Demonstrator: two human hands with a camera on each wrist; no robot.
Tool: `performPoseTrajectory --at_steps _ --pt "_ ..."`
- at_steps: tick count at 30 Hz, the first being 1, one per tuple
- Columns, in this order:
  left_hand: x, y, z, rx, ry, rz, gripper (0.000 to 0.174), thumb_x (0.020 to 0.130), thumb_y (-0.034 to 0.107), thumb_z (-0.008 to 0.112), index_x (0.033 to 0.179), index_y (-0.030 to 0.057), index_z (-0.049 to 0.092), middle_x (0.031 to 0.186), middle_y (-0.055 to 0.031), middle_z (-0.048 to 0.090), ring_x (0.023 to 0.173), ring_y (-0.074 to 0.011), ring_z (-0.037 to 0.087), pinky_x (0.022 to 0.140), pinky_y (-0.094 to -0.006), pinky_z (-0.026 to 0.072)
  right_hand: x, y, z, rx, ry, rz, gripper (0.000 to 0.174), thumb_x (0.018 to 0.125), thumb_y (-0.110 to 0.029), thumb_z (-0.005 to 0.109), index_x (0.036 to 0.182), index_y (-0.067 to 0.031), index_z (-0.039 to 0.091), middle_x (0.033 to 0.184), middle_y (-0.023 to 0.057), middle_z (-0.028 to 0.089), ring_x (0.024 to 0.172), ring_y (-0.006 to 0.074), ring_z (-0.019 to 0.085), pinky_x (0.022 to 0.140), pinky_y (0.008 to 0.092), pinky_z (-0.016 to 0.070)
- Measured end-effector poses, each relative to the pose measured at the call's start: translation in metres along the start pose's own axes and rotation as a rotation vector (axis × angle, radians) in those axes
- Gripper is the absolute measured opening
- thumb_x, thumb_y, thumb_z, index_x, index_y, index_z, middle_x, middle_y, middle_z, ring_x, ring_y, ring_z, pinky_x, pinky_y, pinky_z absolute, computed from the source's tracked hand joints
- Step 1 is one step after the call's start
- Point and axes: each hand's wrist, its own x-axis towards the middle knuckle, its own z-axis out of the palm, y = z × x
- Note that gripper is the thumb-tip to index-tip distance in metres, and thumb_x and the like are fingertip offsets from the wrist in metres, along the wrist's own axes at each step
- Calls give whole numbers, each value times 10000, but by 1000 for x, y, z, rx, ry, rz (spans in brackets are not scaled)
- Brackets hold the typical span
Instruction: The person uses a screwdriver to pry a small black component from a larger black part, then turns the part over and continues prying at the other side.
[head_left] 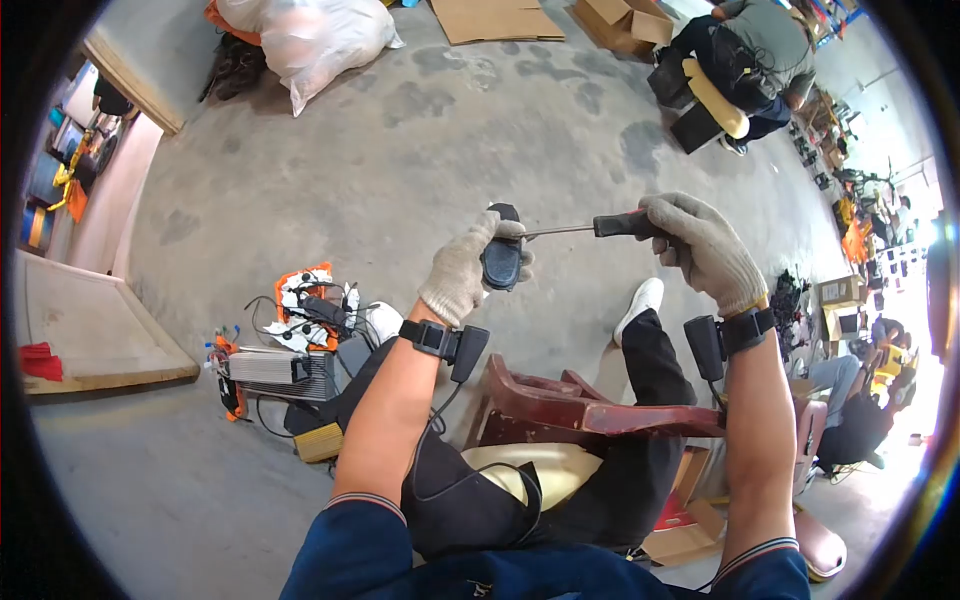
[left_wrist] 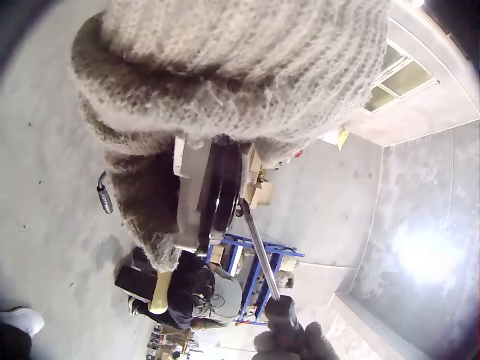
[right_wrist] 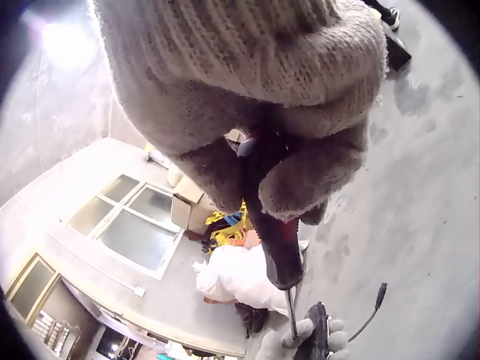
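Note:
A gloved left hand (head_left: pixel 468 270) grips a small dark rounded device (head_left: pixel 501 263), seen edge-on in the left wrist view as a black and silver body (left_wrist: pixel 219 195). The gloved right hand (head_left: pixel 703 245) is curled round the black handle of a screwdriver (head_left: pixel 615 225). Its metal shaft points left, and the tip meets the device's side near the left fingers. In the right wrist view the fingers wrap the handle (right_wrist: pixel 279 247), with the device (right_wrist: pixel 319 334) beyond the shaft. The exact contact point of the tip is hidden.
A dark red wooden chair part (head_left: pixel 560 400) lies between the legs. Left of them are a finned metal unit (head_left: pixel 285 372) and orange-white parts (head_left: pixel 305 300) with cables. White bags (head_left: pixel 325 40) and cardboard (head_left: pixel 498 20) lie ahead; a seated person (head_left: pixel 765 50) is at upper right.

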Motion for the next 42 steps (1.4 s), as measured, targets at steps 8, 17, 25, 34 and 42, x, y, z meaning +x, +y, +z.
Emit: performPoseTrajectory --at_steps 8,17,25,34,42 --pt "-3 -1 6 16 -32 6 395 1036 343 628 1098 -43 688 1016 -188 719 906 -326 745 750 -450 671 1 -1 4 13 7 -11 358 996 -337 696 1138 -9 677 878 29 671 675 63 582 573 200 478" --pt "-7 -1 7 42 -43 -3 241 1022 181 646 1157 -17 671 1076 -183 716 950 -322 742 789 -452 668 3 -2 1 -37 -11 -2 396 980 -357 710 1135 5 668 851 34 661 655 69 579 575 202 480" --pt "-7 -5 5 119 12 9 213 1051 173 604 1153 -7 656 1082 -178 723 947 -294 745 798 -417 670 1 -4 4 -47 -12 2 396 988 -354 702 1143 8 667 872 37 667 674 67 582 576 204 482" --pt "-5 -5 3 70 4 -11 250 1050 243 606 1130 12 660 1098 -191 724 984 -288 738 817 -403 663 2 -1 5 -32 9 -31 408 986 -367 703 1159 2 671 871 33 671 675 62 587 584 197 488" --pt "-6 -4 5 89 -12 -9 243 1054 237 597 1122 14 665 1086 -180 727 994 -284 736 820 -404 666 4 -1 2 -50 -23 -14 409 984 -379 707 1163 -13 672 858 26 664 678 66 586 596 205 491"
